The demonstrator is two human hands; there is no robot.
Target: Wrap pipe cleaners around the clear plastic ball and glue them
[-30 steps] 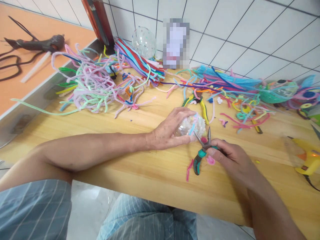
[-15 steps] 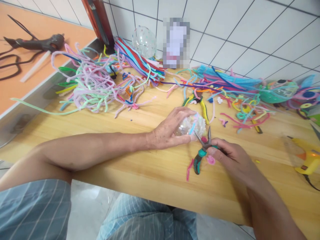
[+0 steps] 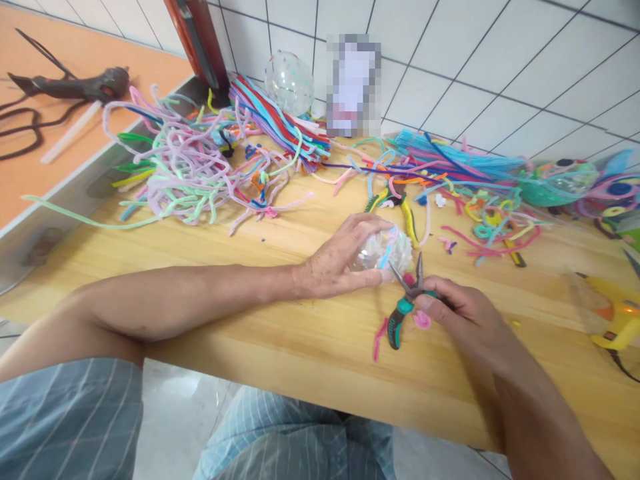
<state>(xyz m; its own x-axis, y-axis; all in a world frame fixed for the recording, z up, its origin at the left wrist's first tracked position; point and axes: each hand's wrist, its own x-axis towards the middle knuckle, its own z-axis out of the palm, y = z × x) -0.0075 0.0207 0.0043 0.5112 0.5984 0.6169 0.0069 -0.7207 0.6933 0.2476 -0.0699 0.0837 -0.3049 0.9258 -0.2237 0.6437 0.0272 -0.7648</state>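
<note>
My left hand (image 3: 336, 261) is curled round a clear ball (image 3: 384, 249) dotted with colours, holding it on the wooden table (image 3: 280, 333). My right hand (image 3: 457, 313) grips teal-handled pliers (image 3: 404, 303), whose jaws stand apart just beside the ball. A small red piece (image 3: 409, 279) sits between the jaws. Under the pliers lie a pink curled piece (image 3: 421, 321) and a pink pipe-cleaner offcut (image 3: 379, 338).
Tangled pipe cleaners (image 3: 200, 167) cover the back left, straight bundles (image 3: 280, 123) and loose pieces (image 3: 450, 180) the back. Another clear ball (image 3: 289, 83) stands by the tiled wall. Yellow-handled pliers (image 3: 400, 207), a yellow glue gun (image 3: 615, 320) at right, a black glue gun (image 3: 75, 85) on the orange surface.
</note>
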